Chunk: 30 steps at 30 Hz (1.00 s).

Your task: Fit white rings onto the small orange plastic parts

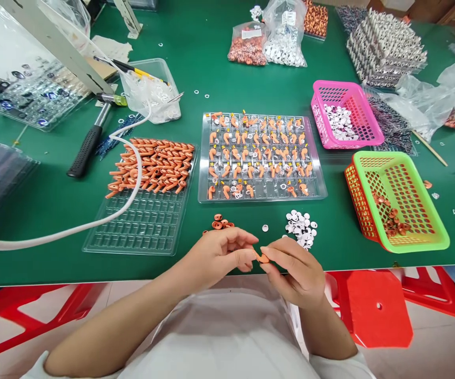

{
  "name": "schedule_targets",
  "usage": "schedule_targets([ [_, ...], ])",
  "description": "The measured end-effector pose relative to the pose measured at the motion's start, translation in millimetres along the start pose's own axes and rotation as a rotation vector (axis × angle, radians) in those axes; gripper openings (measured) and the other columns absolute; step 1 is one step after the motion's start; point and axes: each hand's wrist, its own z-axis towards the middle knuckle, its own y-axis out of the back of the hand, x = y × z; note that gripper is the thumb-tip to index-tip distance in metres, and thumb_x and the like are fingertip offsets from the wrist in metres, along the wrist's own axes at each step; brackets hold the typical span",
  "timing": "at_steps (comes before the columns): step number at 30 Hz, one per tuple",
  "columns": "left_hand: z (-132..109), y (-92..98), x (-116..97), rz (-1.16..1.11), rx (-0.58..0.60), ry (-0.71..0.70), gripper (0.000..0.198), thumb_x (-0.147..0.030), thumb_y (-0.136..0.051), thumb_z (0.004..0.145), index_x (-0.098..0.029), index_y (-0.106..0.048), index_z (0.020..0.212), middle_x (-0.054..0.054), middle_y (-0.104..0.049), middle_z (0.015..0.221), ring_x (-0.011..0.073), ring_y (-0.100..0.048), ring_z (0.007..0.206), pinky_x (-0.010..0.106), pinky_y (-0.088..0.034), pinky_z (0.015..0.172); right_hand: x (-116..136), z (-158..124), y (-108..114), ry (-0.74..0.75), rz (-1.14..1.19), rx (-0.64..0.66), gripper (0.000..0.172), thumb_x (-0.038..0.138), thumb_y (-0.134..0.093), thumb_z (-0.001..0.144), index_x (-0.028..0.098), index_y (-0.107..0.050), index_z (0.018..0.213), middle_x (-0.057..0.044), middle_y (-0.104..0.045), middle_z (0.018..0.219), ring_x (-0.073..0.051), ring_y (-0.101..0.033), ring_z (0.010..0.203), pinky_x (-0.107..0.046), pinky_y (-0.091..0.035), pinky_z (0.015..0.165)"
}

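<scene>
Right there, by the near edge of the tabletop (195,221), was the small orange piece (264,259), caught between two hands! The right hand (300,271) had its grip pinched, thumb and fingertips pressed on it. And the left hand (221,255)? That grip was half-curled, fingers spread from the thumb, tips right at the piece's left end; whether it too was pinching, I couldn't tell.

Just beyond, brown-orange caps (219,223) sat to the left, one lone white disc (265,228) in the middle and a heap of white discs (301,230) to the right, with green surface between them. Farther off, the part-filled tray (264,188) stretched across, its near rim facing the hands.

Out left, a clear tray (132,229) lay beneath a white cable (93,224); out right stood the green basket (416,200), a strip of green separating it from the discs.
</scene>
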Motion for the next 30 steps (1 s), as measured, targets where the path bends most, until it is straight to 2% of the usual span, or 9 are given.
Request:
schedule_targets([
  [3, 6, 5.0, 0, -0.219, 0.162, 0.262, 0.022, -0.035, -0.070, 0.086, -0.014, -0.070, 0.085, 0.001, -0.071, 0.071, 0.0107, -0.069, 0.059, 0.022, -0.062, 0.059, -2, 5, 4, 0.095, -0.046, 0.060, 0.054, 0.007, -0.060, 0.088, 0.024, -0.051, 0.138, -0.009, -0.072, 0.091, -0.019, -0.066, 0.075, -0.032, -0.055, 0.061],
  [8, 14, 8.3, 2, -0.444, 0.240, 0.403, 0.025, -0.035, -0.082, 0.074, -0.013, -0.070, 0.073, 0.001, -0.068, 0.061, 0.0099, -0.065, 0.053, 0.020, -0.058, 0.051, -6, 8, 7, 0.183, -0.060, 0.132, 0.059, 0.009, -0.060, 0.090, 0.023, -0.044, 0.145, -0.009, -0.071, 0.092, -0.019, -0.067, 0.078, -0.033, -0.056, 0.063],
  [15, 17, 7.7, -2, -0.458, 0.214, 0.425, 0.025, -0.029, -0.090, 0.064, -0.011, -0.074, 0.071, 0.001, -0.069, 0.059, 0.0091, -0.064, 0.049, 0.019, -0.057, 0.051, -7, 10, 12, 0.182, -0.003, 0.196, 0.059, 0.005, -0.059, 0.090, 0.021, -0.045, 0.144, -0.011, -0.070, 0.098, -0.020, -0.068, 0.086, -0.034, -0.057, 0.070],
  [19, 17, 5.9, -3, -0.501, 0.203, 0.424, 0.024, -0.028, -0.090, 0.063, -0.011, -0.075, 0.068, 0.002, -0.071, 0.058, 0.0093, -0.066, 0.050, 0.017, -0.057, 0.051, -7, 12, 14, 0.131, 0.013, 0.196, 0.059, 0.007, -0.058, 0.090, 0.027, -0.046, 0.144, -0.009, -0.070, 0.100, -0.019, -0.067, 0.087, -0.034, -0.057, 0.072],
  [25, 17, 4.3, 0, -0.554, 0.198, 0.419, 0.024, -0.030, -0.089, 0.066, -0.010, -0.076, 0.071, 0.006, -0.075, 0.062, 0.0125, -0.072, 0.058, 0.016, -0.057, 0.054, -11, 9, 14, 0.077, 0.030, 0.185, 0.053, 0.006, -0.060, 0.090, 0.028, -0.054, 0.138, -0.010, -0.064, 0.112, -0.019, -0.065, 0.097, -0.034, -0.057, 0.077],
  [30, 16, 3.1, -1, -0.556, 0.166, 0.416, 0.024, -0.031, -0.089, 0.066, -0.010, -0.076, 0.070, 0.005, -0.074, 0.062, 0.0124, -0.072, 0.059, 0.017, -0.057, 0.058, -13, 7, 11, 0.042, 0.104, 0.171, 0.053, 0.003, -0.060, 0.088, 0.027, -0.057, 0.136, -0.011, -0.059, 0.117, -0.018, -0.061, 0.098, -0.035, -0.058, 0.080],
])
